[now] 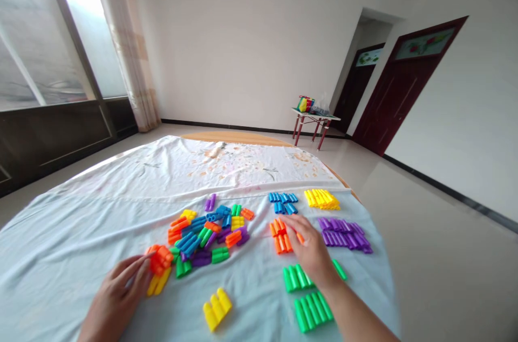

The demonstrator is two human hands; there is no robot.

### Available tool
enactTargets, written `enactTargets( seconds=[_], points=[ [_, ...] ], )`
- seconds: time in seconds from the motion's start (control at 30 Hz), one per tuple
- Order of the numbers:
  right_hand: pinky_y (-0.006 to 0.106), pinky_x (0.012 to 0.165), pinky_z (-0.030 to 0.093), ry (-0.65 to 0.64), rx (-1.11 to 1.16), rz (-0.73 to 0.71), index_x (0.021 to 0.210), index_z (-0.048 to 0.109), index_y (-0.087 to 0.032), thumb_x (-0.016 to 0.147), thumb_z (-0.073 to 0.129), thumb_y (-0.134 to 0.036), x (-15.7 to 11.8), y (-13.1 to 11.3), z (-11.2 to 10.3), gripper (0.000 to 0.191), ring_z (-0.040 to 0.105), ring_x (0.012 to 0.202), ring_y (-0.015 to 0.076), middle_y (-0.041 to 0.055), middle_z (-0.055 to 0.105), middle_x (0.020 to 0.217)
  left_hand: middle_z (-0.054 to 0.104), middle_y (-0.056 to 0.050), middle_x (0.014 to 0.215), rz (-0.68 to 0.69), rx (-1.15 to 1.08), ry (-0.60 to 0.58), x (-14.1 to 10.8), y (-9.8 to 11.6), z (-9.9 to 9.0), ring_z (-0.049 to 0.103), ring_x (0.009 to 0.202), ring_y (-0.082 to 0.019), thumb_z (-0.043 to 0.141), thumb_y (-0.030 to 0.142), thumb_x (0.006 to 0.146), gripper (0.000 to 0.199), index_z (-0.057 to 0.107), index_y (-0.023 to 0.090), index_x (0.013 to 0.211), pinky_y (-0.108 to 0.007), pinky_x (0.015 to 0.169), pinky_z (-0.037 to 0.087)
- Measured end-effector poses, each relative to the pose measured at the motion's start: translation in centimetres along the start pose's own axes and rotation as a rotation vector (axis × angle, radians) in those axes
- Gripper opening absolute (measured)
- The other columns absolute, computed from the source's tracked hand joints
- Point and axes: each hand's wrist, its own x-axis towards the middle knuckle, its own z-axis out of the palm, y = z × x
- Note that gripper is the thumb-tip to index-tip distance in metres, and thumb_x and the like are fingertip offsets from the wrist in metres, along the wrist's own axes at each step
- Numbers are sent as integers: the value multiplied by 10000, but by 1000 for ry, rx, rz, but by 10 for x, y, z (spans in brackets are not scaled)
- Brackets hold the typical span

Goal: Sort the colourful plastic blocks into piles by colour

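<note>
At the lower left, my left hand (121, 291) is closed with its fingertips around orange plastic tube blocks (161, 259), beside a mixed pile. My right hand (309, 247) reaches over a group of orange tube blocks (282, 245) on the right, its fingers bent down on an orange tube block (300, 237) that they partly hide. Green tube blocks (311, 310) lie in rows under and beside my right wrist. Purple tube blocks (346, 235) are stacked just right of that hand. Beyond it sit blue tube blocks (283, 203) and yellow tube blocks (322, 199).
The mixed pile of coloured tube blocks (210, 231) spreads across the middle left. A yellow three-tube piece (217, 309) lies near the front. A pale blue and floral cloth (121, 212) covers the round table. A small table (318, 115) with bags stands by the far wall.
</note>
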Motion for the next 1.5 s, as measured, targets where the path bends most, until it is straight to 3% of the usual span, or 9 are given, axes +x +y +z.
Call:
enactTargets(
  seconds=[0.13, 0.33, 0.57, 0.77, 0.87, 1.0, 1.13, 1.3, 1.5],
  points=[
    [321, 899, 463, -157, 207, 23, 1195, 539, -280, 855, 448, -146, -45, -56, 50, 376, 559, 1001, 166, 41, 613, 1051, 639, -57, 1010, -48, 6, -50, -3, 8, -4, 627, 859, -191, 425, 593, 755, 453, 685, 238, 864, -276, 745, 517],
    [375, 965, 401, -353, 208, 55, 1215, 524, -292, 709, 563, -55, -76, -71, 88, 560, 484, 1095, 208, 35, 572, 1156, 642, -59, 1003, -30, 20, -40, -3, 14, -4, 627, 869, -186, 416, 547, 777, 431, 684, 232, 895, -283, 792, 500],
    [378, 969, 360, -385, 131, -25, 1185, 544, -340, 729, 558, -47, -82, -70, 93, 542, 473, 1074, 204, -22, 609, 1132, 657, -57, 993, -8, 8, -20, 0, 8, -3, 637, 849, -200, 439, 558, 751, 423, 691, 236, 859, -296, 757, 521],
    [340, 906, 404, -286, 141, -16, 1151, 576, -306, 758, 584, -86, -84, -67, 98, 451, 492, 1018, 184, 10, 620, 1065, 650, -67, 1016, -32, -23, -66, 2, -9, 4, 632, 886, -249, 450, 563, 729, 411, 680, 252, 866, -397, 778, 531],
    [327, 902, 408, -232, 142, 9, 1131, 591, -301, 748, 579, -53, -84, -66, 99, 457, 491, 1016, 174, 15, 615, 1056, 646, -76, 1018, -50, -41, -65, 3, -7, 3, 631, 881, -261, 430, 557, 730, 413, 677, 247, 847, -435, 795, 523],
    [336, 882, 413, -258, 119, 22, 1081, 619, -305, 749, 599, -71, -82, -69, 97, 406, 497, 992, 181, 9, 624, 1022, 652, -83, 989, -58, -60, -61, 4, -2, 1, 627, 891, -274, 438, 576, 703, 435, 682, 236, 820, -449, 812, 513],
    [332, 879, 415, -273, 120, 20, 1070, 621, -303, 738, 599, -46, -83, -72, 95, 420, 495, 989, 182, 4, 624, 1016, 657, -65, 1003, -89, -56, -12, 3, 4, -3, 625, 909, -253, 443, 570, 713, 446, 690, 238, 878, -401, 829, 506],
    [327, 874, 425, -271, 113, -13, 1075, 615, -281, 738, 576, -27, -87, -67, 99, 424, 491, 1005, 183, 22, 611, 1028, 648, -43, 1039, -123, -118, -4, -3, 11, -7, 635, 891, -200, 442, 536, 757, 434, 677, 250, 984, -285, 740, 528],
    [362, 876, 440, -274, 88, -77, 1096, 600, -257, 779, 534, -52, -90, -65, 100, 383, 507, 1009, 202, 53, 608, 1043, 632, -58, 1070, -102, -109, -6, -7, 17, -11, 627, 913, -171, 382, 519, 815, 460, 652, 224, 1043, -251, 743, 522]
  ],
)
